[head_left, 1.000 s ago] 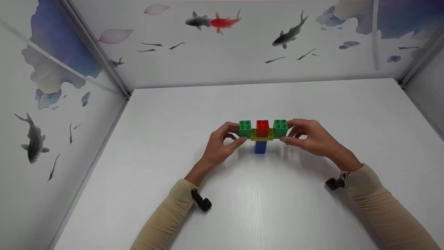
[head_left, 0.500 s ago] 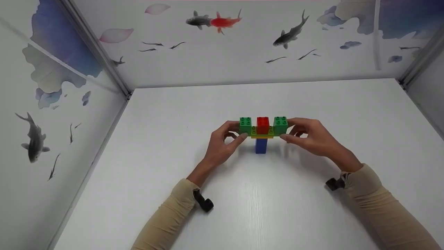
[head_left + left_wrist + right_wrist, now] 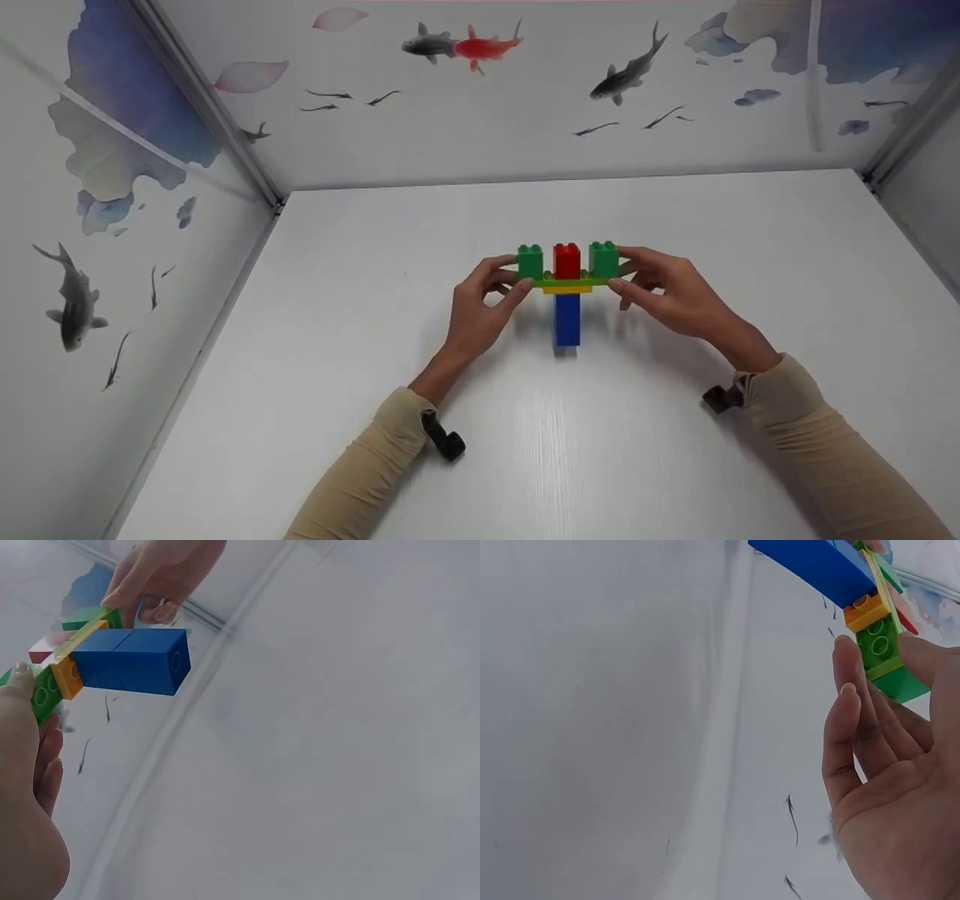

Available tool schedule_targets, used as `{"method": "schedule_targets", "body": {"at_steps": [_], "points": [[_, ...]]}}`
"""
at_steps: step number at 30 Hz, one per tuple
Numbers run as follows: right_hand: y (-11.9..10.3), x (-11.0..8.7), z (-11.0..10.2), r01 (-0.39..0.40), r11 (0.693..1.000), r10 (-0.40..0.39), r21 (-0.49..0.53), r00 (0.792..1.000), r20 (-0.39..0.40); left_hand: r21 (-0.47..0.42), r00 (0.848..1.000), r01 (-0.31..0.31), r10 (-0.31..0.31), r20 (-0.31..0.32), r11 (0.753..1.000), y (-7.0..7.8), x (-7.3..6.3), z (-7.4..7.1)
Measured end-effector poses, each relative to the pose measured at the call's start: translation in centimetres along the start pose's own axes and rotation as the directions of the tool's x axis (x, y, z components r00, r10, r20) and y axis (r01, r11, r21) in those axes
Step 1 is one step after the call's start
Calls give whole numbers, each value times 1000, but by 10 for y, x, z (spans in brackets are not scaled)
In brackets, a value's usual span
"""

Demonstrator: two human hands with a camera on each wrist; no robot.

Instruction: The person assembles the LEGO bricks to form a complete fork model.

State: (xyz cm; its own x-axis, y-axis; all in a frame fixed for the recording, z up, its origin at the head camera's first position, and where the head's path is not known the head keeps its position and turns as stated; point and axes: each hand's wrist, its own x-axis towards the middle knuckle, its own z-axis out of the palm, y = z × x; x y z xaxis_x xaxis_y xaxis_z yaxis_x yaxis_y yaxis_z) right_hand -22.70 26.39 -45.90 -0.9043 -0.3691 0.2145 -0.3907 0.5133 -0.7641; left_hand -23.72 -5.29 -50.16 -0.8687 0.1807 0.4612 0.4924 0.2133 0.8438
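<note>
Both hands hold up one toy building-brick assembly by its two ends. Its stem is a blue brick column [image 3: 568, 321], made of two blocks. Above that sit a yellow-orange brick [image 3: 67, 676] and a long lime-green plate [image 3: 877, 639]. On the plate stand a left green brick [image 3: 530, 264], a middle red brick [image 3: 567, 262] and a right green brick [image 3: 604, 261]. My left hand [image 3: 481, 311] pinches the left end, thumb in front. My right hand [image 3: 675, 296] pinches the right end the same way. The column's underside shows in the left wrist view.
A white tabletop [image 3: 540, 450] lies beneath the hands, with faint shadows on it. White panels with painted fish, such as the back wall [image 3: 525, 142], bound it at the back and left. Black wrist camera mounts [image 3: 448, 445] stick out by both sleeves.
Both hands have tilted the assembly, its top rising in view and its blue column swinging toward me. More of the column's front face shows. The grip at both ends stays the same.
</note>
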Motion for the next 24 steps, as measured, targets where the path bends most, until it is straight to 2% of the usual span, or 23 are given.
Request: {"method": "schedule_targets", "body": {"at_steps": [14,24], "points": [[8,1,4,-64,998,63,19,994,86,40,996,85,-85,-16,996,-4,-3,1],[7,1,5,-57,998,56,11,994,98,33,995,103,-102,-6,994,-5,-4,-1]]}}
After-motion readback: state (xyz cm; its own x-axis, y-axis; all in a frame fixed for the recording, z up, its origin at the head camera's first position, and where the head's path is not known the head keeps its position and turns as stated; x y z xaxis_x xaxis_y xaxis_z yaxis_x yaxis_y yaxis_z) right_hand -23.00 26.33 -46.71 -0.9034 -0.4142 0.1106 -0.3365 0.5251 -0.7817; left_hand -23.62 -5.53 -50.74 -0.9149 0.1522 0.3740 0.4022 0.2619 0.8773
